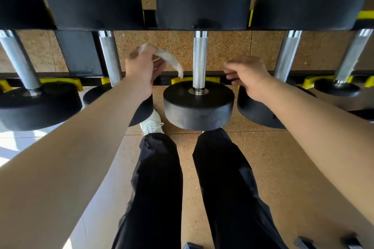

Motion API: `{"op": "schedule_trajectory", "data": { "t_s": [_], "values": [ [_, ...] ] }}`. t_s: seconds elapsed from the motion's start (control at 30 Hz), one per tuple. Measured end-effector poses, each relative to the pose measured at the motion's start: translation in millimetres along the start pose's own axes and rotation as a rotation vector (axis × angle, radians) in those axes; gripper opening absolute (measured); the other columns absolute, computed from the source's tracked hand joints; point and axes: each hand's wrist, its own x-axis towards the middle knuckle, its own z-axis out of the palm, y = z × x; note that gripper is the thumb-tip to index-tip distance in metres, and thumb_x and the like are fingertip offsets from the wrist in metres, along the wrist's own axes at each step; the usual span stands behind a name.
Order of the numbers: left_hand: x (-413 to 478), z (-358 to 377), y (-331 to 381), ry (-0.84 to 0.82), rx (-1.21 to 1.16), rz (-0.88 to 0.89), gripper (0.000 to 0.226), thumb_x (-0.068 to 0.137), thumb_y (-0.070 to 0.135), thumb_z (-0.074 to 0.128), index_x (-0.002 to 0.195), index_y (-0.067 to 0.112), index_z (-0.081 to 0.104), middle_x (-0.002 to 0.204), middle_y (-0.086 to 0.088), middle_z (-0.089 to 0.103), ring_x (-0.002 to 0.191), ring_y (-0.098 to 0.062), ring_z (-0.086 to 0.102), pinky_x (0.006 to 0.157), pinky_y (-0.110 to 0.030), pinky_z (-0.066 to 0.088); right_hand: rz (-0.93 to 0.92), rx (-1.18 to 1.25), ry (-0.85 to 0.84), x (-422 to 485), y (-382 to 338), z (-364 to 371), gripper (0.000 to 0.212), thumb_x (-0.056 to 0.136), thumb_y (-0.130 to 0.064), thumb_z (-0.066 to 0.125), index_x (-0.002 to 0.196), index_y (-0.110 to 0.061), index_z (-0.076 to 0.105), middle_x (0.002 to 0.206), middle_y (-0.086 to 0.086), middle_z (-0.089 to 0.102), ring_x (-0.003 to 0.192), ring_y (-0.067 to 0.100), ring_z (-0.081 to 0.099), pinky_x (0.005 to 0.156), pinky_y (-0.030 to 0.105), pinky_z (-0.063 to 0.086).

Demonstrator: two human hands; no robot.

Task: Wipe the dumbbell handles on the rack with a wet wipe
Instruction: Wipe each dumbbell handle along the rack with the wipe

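The left hand [141,68] is pinching a white wet wipe [171,59], its grip clamped on the cloth, which is hanging just left of the middle dumbbell handle [200,60] on the rack [91,79]. The right hand [248,75] is hovering just right of that handle, its grip loose and holding nothing.

Hard daylight spills in from 8 o'clock, burning the floor [12,143] to blank white there, while the rest glows a warm, even tan. Chrome dumbbell handles [200,58] catch thin bright streaks; the black dumbbell heads [199,105] stay matte. Motion smears the left hand [139,70], the wet wipe [170,58] it holds and the right hand [249,75]. The wide lens swells both forearms [81,157] toward 7 and 5 o'clock and bows the rack [162,81] at 9 and 3; the corner at 1 o'clock is a dark blur
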Motion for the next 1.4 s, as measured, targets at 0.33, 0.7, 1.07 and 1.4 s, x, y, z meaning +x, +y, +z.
{"op": "schedule_trajectory", "data": {
  "t_s": [0.33,0.7,1.07,1.4],
  "values": [
    [-5.8,74.6,-4.9,-0.252,-0.211,-0.138,0.018,0.103,0.014,0.053,0.112,0.006,0.065,0.114,-0.014,0.074,0.096,-0.024,0.073,0.098,-0.041,0.054,0.230,0.592,-0.215,16.0,-34.7,37.7,0.042,0.094,-0.038,0.066,0.124,-0.011,0.055,0.120,0.012,0.067,0.109,0.033,0.066,0.095,0.045,0.054],
    [-7.3,69.7,-3.5,-0.149,-0.123,-0.104,0.019,0.097,0.013,0.064,0.116,0.013,0.064,0.099,-0.005,0.078,0.090,-0.020,0.076,0.085,-0.036,0.061,0.248,1.058,-0.079,2.3,-47.4,36.2,0.014,0.092,-0.007,0.067,0.105,-0.010,0.066,0.093,0.008,0.078,0.103,0.023,0.069,0.096,0.042,0.053],
    [-10.5,51.9,-1.7,-0.004,-0.289,-0.076,0.018,0.099,0.016,0.062,0.117,0.013,0.061,0.104,-0.006,0.077,0.091,-0.015,0.076,0.078,-0.028,0.062,0.090,0.756,-0.143,-2.4,-48.5,52.6,0.028,0.097,-0.013,0.061,0.125,-0.010,0.060,0.110,0.007,0.075,0.104,0.022,0.072,0.103,0.044,0.050],
    [-20.1,66.8,-8.7,0.008,-0.191,-0.176,0.021,0.097,0.016,0.065,0.118,0.012,0.064,0.103,-0.008,0.075,0.083,-0.017,0.075,0.071,-0.029,0.063,0.157,0.902,-0.135,-8.1,-27.8,23.0,0.035,0.092,-0.008,0.066,0.126,-0.013,0.060,0.110,0.003,0.076,0.098,0.014,0.074,0.090,0.032,0.054]
  ]
}}
